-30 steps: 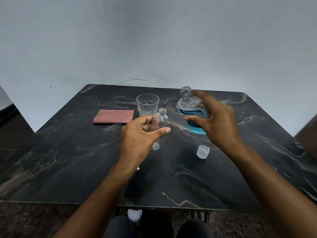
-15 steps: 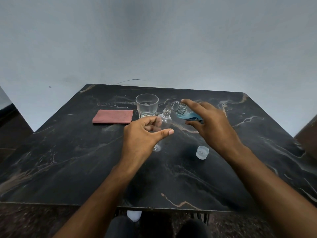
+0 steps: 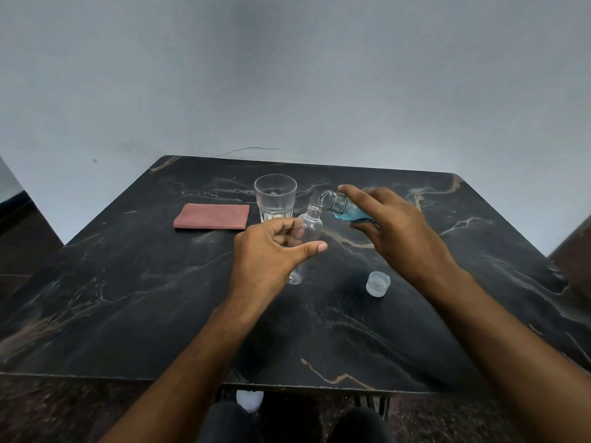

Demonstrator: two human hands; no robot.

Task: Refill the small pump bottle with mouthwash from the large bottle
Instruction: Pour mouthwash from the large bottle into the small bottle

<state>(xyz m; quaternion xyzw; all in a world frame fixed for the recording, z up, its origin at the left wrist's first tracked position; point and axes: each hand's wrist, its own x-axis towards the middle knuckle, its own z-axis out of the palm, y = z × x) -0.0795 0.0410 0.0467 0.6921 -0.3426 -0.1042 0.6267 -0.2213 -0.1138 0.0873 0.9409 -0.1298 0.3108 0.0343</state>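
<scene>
Mouthwash, blue and pooled in the tilted large clear plastic bottle [image 3: 343, 210], sits right of centre frame, gripped by the right hand [image 3: 395, 230] with its open mouth just beside the neck of the small clear empty bottle [image 3: 306, 236]. The left hand [image 3: 267, 254] holds that small bottle, leaning, base near the black marble table [image 3: 128, 298]. A clear drinking glass [image 3: 275, 196] and folded pink cloth [image 3: 211, 216] stand behind; a translucent cap [image 3: 378, 283] lies lower right.
</scene>
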